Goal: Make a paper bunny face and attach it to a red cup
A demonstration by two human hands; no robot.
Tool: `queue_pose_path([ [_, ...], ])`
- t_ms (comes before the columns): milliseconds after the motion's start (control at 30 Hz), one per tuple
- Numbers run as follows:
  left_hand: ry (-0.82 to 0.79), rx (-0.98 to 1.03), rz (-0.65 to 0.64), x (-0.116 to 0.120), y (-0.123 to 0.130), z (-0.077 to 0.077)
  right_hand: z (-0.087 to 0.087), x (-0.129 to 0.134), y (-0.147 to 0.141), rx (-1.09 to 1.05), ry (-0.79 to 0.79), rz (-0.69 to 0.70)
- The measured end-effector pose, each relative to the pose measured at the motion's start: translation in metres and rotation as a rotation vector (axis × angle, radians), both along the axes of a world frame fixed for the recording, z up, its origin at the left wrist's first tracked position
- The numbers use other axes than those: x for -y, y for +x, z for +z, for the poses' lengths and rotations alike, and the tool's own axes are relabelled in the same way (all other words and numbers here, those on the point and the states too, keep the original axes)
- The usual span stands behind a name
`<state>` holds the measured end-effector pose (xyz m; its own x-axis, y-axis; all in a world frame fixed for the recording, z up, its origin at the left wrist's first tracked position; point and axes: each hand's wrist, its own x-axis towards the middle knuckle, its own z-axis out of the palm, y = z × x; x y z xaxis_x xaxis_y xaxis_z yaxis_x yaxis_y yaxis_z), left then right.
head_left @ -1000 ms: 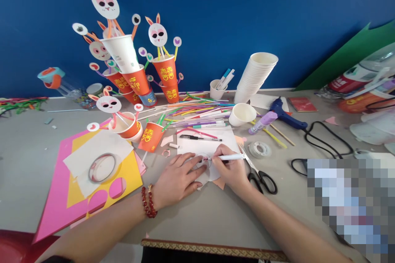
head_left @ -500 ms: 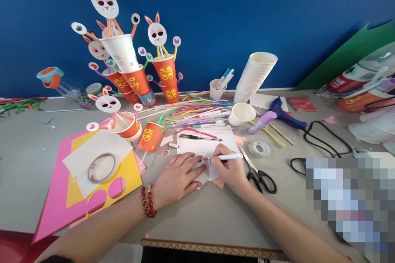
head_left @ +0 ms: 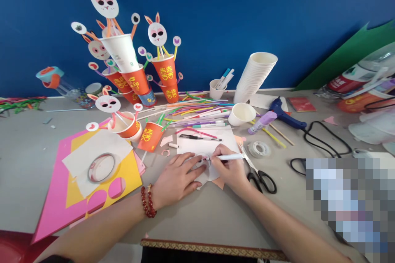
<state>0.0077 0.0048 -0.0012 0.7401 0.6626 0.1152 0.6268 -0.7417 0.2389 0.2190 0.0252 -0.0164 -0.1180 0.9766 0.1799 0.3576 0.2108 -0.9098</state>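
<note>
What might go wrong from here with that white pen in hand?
The left hand lies close to the tip of the white pen; a slip might ink it. The scissors lie beside the right hand, which could brush them. The black pen lies on the white paper and might roll.

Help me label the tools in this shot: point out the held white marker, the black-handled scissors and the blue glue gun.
Held white marker (head_left: 231, 157), head view: exposed barrel.
Black-handled scissors (head_left: 257, 171), head view: near the pivot.
Blue glue gun (head_left: 286, 118), head view: where body meets handle.
</note>
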Motion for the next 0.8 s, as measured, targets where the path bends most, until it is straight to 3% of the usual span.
queue_pose_path([
  [800, -0.004, 0.006, -0.003, -0.0003, -0.0002, -0.0007, 0.0019, -0.0002, -0.0004, 0.074, -0.008, 0.034],
])
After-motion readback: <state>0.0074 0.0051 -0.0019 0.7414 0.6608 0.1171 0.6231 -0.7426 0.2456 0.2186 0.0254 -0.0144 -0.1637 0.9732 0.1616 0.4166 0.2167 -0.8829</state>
